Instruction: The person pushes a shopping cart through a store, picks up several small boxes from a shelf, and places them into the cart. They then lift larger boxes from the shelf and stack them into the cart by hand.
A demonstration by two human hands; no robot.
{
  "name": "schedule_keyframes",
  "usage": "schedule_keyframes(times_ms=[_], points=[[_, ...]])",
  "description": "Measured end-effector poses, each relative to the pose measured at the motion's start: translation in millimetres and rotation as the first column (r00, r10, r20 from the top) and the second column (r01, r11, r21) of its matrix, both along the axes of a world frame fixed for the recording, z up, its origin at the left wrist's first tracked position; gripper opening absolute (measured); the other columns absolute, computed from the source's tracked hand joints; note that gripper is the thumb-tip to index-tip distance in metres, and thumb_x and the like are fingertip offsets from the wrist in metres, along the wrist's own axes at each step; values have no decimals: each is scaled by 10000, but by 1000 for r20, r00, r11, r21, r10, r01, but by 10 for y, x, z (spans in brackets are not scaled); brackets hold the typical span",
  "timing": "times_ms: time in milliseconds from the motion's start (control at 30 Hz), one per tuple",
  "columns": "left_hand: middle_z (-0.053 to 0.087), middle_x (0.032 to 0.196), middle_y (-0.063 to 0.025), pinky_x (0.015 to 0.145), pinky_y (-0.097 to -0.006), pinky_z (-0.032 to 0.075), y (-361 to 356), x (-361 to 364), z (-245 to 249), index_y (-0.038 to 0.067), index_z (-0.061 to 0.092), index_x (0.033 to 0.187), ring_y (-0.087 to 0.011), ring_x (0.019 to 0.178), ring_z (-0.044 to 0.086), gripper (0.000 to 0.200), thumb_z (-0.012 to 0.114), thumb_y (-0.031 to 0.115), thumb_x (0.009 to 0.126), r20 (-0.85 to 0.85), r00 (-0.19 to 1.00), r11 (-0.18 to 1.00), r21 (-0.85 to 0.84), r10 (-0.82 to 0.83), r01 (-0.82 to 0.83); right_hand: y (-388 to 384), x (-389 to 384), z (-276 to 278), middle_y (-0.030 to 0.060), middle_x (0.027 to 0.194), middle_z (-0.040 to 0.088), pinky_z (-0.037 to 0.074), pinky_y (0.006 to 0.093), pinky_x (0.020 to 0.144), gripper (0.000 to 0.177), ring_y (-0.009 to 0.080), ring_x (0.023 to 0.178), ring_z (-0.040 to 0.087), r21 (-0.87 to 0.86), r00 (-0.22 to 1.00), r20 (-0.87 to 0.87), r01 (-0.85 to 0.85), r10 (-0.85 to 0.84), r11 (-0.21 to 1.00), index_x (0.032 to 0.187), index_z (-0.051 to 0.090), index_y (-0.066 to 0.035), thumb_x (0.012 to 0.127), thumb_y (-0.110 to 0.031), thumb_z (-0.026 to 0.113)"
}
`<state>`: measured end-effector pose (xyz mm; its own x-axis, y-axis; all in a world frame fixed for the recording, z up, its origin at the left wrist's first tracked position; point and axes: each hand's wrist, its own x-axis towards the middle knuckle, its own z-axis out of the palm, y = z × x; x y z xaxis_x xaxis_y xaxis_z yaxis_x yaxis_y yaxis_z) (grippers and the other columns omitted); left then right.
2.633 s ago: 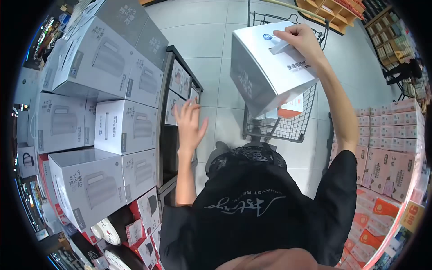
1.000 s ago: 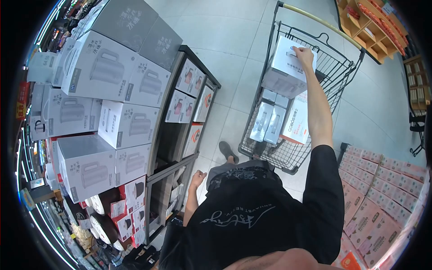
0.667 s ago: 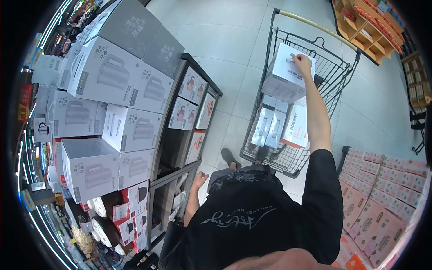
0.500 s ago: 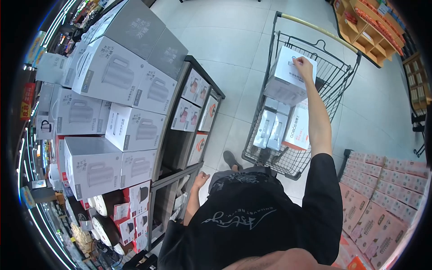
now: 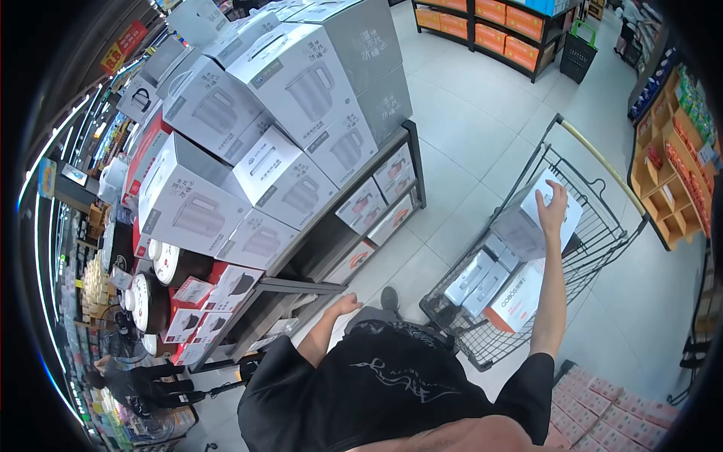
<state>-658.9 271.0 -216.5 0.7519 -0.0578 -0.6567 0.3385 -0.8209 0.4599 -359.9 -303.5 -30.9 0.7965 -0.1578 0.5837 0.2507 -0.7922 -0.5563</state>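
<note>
My right hand (image 5: 553, 209) is over a white box (image 5: 526, 218) in a wire shopping cart (image 5: 602, 260), its fingers apart above the top of the box. Beside that box in the cart lie smaller white boxes (image 5: 482, 279) and a white and orange box (image 5: 518, 299). My left hand (image 5: 345, 304) hangs near my waist with its fingers curled, close to a dark shelf unit (image 5: 316, 245); nothing shows in it. White kettle boxes (image 5: 301, 83) are stacked on top of that shelf.
A person (image 5: 147, 386) in dark clothes is at the lower left. Pots (image 5: 181, 264) stand on red boxes at the left. Further off are a shelf of orange boxes (image 5: 489, 11), a dark basket (image 5: 578, 54) and a wooden rack (image 5: 663, 169). Pink boxes (image 5: 610, 410) are at the lower right.
The view has turned, so the cart appears lower and further right. My right hand's fingers have left the box's top handle and spread apart. The person at the lower left has come into view.
</note>
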Motion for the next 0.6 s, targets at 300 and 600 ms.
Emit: schedule_keyframes(times_ms=[300,600], points=[[613,856,-165,720,-364,470,-228,721,368,-14,526,929,-241,811,601,459,632,422,830,213,974,968,-251,79,-24,1426,345,1101,112,951,624,473,335,814,265,232,902,614,181,875,-22,-472,484,863,1020,611,-17,785,-124,675],[541,1198,-163,931,-350,437,-112,2253,1567,58,305,1270,-242,1056,577,465,567,229,926,112,901,450,-888,419,-99,3413,889,2772,66,918,669,489,278,820,214,142,856,637,109,619,89,-785,780,610,1018,641,-27,829,-127,661]])
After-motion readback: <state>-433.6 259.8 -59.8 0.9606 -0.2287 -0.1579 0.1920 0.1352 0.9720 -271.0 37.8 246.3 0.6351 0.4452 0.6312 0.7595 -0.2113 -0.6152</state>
